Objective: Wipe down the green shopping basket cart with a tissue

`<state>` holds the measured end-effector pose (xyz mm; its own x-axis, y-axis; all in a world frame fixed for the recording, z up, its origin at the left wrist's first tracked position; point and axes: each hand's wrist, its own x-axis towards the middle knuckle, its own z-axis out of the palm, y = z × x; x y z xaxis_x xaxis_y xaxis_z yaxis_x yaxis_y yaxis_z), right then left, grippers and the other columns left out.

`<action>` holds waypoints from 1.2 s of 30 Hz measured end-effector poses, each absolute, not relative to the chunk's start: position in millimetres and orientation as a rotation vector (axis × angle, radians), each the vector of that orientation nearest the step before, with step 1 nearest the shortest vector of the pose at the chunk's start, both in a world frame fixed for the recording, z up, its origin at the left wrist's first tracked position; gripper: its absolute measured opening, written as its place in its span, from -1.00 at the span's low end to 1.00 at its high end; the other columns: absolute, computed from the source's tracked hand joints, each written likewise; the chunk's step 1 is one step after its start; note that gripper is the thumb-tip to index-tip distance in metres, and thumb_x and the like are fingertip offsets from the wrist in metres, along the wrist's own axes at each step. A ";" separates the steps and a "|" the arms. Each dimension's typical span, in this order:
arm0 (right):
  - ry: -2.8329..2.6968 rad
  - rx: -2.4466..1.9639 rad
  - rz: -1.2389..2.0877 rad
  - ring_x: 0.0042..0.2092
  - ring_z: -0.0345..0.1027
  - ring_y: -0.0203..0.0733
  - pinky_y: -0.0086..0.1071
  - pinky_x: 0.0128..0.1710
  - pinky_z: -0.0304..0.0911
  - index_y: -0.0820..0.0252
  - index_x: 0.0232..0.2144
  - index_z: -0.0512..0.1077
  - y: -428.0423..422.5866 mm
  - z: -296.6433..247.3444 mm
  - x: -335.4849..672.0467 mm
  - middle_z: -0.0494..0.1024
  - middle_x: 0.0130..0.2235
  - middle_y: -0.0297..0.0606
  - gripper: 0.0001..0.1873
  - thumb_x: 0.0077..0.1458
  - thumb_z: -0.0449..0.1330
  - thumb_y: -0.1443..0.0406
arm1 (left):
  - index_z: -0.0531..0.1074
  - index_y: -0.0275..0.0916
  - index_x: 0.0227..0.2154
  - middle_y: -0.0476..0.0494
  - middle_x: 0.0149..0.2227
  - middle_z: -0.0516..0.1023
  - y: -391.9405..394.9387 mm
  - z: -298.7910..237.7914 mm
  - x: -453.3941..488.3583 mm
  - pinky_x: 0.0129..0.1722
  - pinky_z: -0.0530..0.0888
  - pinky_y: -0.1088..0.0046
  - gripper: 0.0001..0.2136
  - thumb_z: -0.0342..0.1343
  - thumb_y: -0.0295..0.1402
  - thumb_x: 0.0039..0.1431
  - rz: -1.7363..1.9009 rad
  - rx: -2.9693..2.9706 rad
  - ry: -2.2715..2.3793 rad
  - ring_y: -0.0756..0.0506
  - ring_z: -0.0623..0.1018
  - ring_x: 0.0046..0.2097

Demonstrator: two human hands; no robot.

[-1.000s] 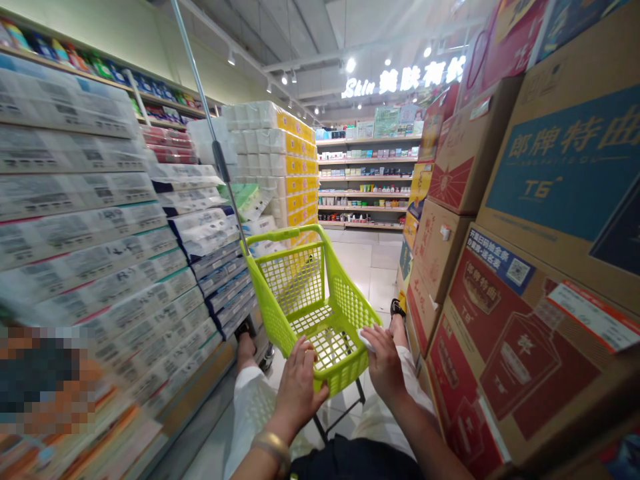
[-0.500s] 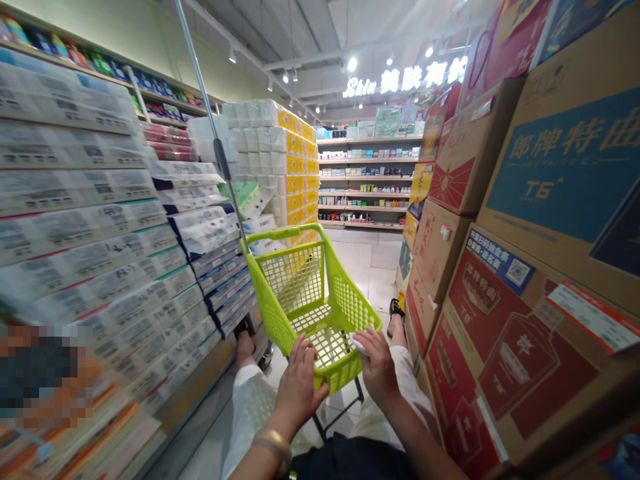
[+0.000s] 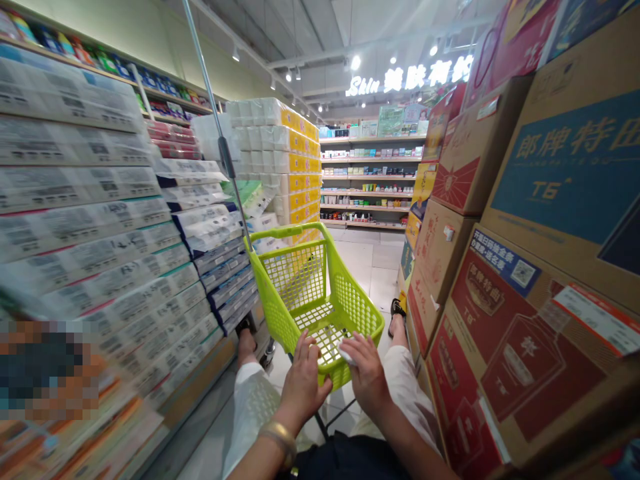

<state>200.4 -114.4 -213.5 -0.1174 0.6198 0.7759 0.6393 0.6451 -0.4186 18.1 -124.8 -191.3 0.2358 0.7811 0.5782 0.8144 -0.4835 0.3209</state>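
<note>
A lime-green plastic shopping cart basket [image 3: 357,303] with gridded walls stands between my knees, nothing lying in it. My left hand [image 3: 304,377], a gold bangle at its wrist, grips the near left part of the rim, thumb on the outer side. Against the near rim, to the right of it, my right hand [image 3: 369,370] is closed on a small crumpled white tissue [image 3: 349,357]. The tissue touches the rim. The fingertips' far sides are partly hidden.
Stacked tissue packs [image 3: 85,180] wall the left side. Cardboard cartons [image 3: 505,320] line the right. A metal pole [image 3: 213,110] rises from the cart. Ahead, the tiled aisle [image 3: 363,257] leads to shelves of small goods [image 3: 373,177]. A blurred person's edge shows lower left.
My right hand has slid left along the near rim with the tissue, closer to my left hand. My left hand keeps nearly the same place. The view has shifted slightly.
</note>
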 end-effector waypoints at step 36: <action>-1.672 -1.166 -0.148 0.14 0.34 -0.02 0.07 0.22 0.06 0.10 -0.11 0.50 -94.8 -217.3 247.0 0.59 -0.05 -0.20 -0.63 0.18 -0.01 0.44 | 0.22 -0.16 -0.26 -0.30 0.11 0.31 -115.2 -188.0 -3.5 0.23 0.29 -0.08 -0.63 0.11 -0.54 -0.19 -1.122 -2.572 -1.526 -0.38 0.09 0.35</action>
